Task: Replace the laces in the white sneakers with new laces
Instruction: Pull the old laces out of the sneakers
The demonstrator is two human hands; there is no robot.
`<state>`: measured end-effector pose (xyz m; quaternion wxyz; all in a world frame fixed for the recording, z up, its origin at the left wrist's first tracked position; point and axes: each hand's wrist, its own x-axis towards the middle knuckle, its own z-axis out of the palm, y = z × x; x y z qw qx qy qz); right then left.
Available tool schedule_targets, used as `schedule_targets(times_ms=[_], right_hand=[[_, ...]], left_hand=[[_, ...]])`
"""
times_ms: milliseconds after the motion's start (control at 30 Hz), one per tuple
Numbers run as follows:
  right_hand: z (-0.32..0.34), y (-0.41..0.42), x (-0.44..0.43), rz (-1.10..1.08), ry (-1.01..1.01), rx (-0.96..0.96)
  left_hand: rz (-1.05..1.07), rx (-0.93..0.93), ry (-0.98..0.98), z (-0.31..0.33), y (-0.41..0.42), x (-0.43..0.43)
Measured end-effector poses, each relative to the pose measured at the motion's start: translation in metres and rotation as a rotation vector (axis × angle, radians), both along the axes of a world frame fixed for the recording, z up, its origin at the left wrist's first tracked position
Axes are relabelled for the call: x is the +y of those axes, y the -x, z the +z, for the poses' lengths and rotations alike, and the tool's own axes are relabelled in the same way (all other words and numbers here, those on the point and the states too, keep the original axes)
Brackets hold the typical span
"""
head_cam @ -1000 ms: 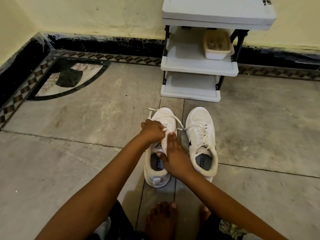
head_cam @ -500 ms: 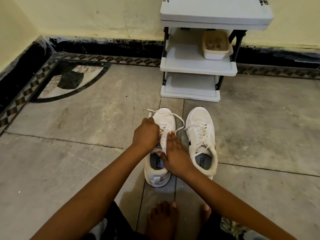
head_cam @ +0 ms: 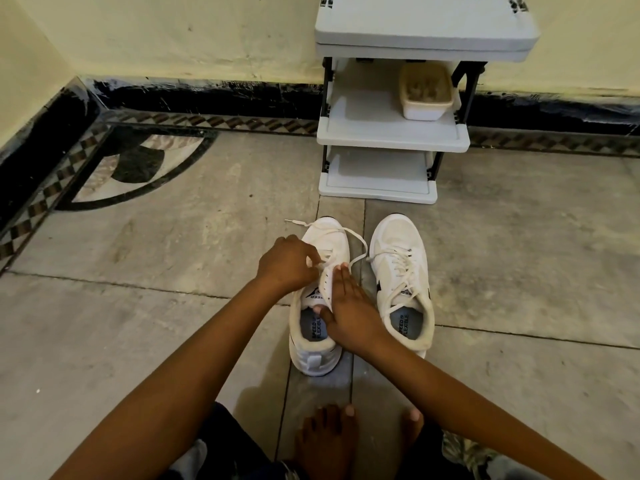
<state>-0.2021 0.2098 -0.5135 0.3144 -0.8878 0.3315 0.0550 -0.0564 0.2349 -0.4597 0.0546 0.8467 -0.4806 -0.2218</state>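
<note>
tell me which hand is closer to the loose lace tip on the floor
Left. The left hand pinches the lace just behind the lace tip, on its side of the sneaker. The right hand lies flat farther back, toward the heel.

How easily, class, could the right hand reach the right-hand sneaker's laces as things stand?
Probably yes, easily. The right hand rests on the left sneaker, directly beside the right sneaker; its laces lie uncovered on top, and nothing stands between.
</note>
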Motion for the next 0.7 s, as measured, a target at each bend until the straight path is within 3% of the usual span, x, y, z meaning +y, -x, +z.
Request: schedule_targets(times_ms=[200, 267, 367, 400, 433, 500, 600, 700], right_hand=[[0.001, 0.000, 0.000, 0.008, 0.010, 0.013], [0.000, -0.001, -0.001, 0.015, 0.014, 0.021], [-0.001, -0.002, -0.002, 0.028, 0.017, 0.037], [-0.001, -0.002, -0.002, 0.030, 0.013, 0.039], [-0.001, -0.002, -0.002, 0.030, 0.011, 0.040], [-0.001, -0.001, -0.002, 0.027, 0.011, 0.038], [0.000, -0.001, -0.001, 0.023, 0.017, 0.026], [-0.001, -0.001, -0.001, 0.012, 0.016, 0.019]], left_hand=[[-0.086, -0.267, -0.021, 0.001, 0.013, -0.006], [-0.015, -0.018, 0.063, 0.008, 0.009, -0.010], [0.256, 0.717, 0.390, 0.034, 0.009, -0.015], [0.301, 0.788, 0.470, 0.039, 0.008, -0.015], [0.319, 0.776, 0.505, 0.040, 0.008, -0.015], [0.261, 0.563, 0.455, 0.035, 0.008, -0.013], [-0.032, 0.112, 0.119, 0.013, 0.005, -0.006], [-0.059, -0.048, 0.052, -0.002, 0.012, 0.004]])
